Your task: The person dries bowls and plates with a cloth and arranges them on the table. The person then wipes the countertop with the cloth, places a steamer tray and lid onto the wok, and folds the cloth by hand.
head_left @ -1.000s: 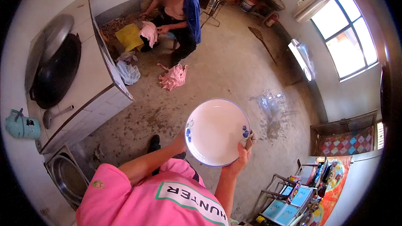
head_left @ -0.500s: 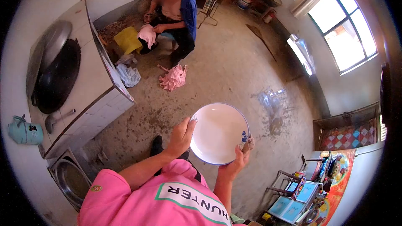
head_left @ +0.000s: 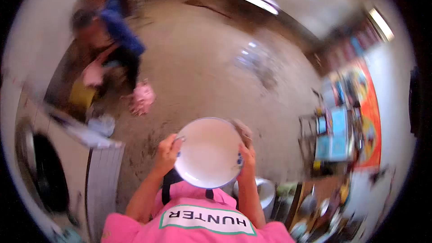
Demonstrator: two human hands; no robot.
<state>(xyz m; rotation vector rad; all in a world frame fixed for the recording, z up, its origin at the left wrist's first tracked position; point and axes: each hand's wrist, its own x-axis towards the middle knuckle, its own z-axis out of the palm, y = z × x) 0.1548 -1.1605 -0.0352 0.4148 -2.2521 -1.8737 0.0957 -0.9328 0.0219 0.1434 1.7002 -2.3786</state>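
A round white basin [head_left: 209, 153] with a thin blue rim and small blue printed motifs is held level in front of my body. My left hand [head_left: 167, 154] is closed on its left edge. On the opposite edge, my right hand [head_left: 247, 156] grips the rim with the thumb on the near side. A blurred grey-brown thing [head_left: 242, 131] shows at the rim just beyond my right fingers; I cannot tell what it is. The basin's inside looks pale and plain.
At the upper left a seated person [head_left: 112, 31] bends over pink cloth, with a pink bundle [head_left: 143, 98] on the floor. A tiled stove counter [head_left: 104, 177] with a black wok [head_left: 50, 171] stands left. Light-blue-topped furniture [head_left: 332, 146] stands right. A wet patch [head_left: 254, 60] marks the floor.
My view has swung to the right, so the seated person and the counter now sit further left. The basin stays in both hands and appears lower and closer to my body.
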